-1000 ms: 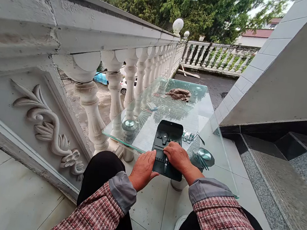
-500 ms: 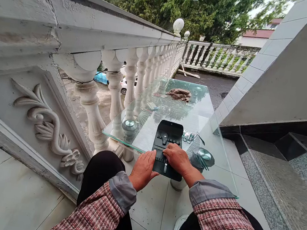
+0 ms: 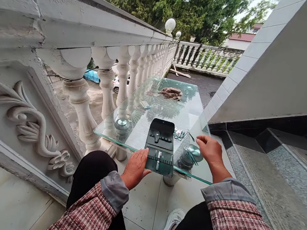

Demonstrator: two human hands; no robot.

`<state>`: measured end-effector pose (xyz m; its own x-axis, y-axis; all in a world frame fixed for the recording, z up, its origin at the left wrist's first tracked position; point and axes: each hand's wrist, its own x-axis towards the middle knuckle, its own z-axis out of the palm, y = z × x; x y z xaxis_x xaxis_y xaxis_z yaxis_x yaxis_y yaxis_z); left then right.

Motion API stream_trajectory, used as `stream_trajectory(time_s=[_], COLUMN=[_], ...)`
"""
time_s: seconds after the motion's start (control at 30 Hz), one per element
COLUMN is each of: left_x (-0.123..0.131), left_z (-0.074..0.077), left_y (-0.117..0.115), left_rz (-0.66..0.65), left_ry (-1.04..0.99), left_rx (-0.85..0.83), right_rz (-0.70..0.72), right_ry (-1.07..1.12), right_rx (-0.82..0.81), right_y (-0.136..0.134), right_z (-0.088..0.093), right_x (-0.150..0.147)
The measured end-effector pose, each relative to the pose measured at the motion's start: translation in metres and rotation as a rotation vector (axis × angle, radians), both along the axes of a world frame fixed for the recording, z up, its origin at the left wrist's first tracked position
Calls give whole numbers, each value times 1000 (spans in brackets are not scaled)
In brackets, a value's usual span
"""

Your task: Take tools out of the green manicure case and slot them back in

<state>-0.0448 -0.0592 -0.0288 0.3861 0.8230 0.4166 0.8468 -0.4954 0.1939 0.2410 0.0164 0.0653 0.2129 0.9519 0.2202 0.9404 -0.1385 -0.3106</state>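
A black snap-flap tool case [image 3: 161,147] lies unfolded at the near edge of the glass table, with elastic loops across both panels. Slim tools stand in the lower loops, among them a pale-handled one [image 3: 158,162]; a dark tool [image 3: 156,136] sits in the upper panel. My left hand [image 3: 134,169] grips the case's lower left edge, thumb at the front. My right hand [image 3: 210,151] hovers at the right, fingers loosely bent and apparently empty. Near its fingertips are a dark slender tool [image 3: 191,135], small metal tools [image 3: 180,134] and a bundle of thin sticks [image 3: 191,156].
The glass table [image 3: 131,127] stands on metal legs with round discs [image 3: 122,122]. A brown cloth [image 3: 171,93] and a small packet [image 3: 145,105] lie farther back. A white balustrade [image 3: 72,91] runs along the left; stone steps [image 3: 251,152] rise at the right.
My right hand has left the case and moved right, beside the loose tools. The left hand stays on the case. The view has shifted slightly to the right.
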Motion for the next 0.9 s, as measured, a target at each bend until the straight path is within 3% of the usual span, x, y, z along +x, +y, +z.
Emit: stream_trajectory(time_s=[0.13,0.33,0.9], left_x=[0,2,3], left_z=[1,2,4], left_y=[1,1,-2], left_rz=[-3,-3,10], left_ry=[-1,19,38], left_rx=[8,15,-13], right_rz=[-11,66,77], right_ry=[-30,-66,-186], right_rx=[-139,-260,-314], right_y=[-6,-8,-8], right_z=[-12,-31,-39], right_x=[10,-1,-21])
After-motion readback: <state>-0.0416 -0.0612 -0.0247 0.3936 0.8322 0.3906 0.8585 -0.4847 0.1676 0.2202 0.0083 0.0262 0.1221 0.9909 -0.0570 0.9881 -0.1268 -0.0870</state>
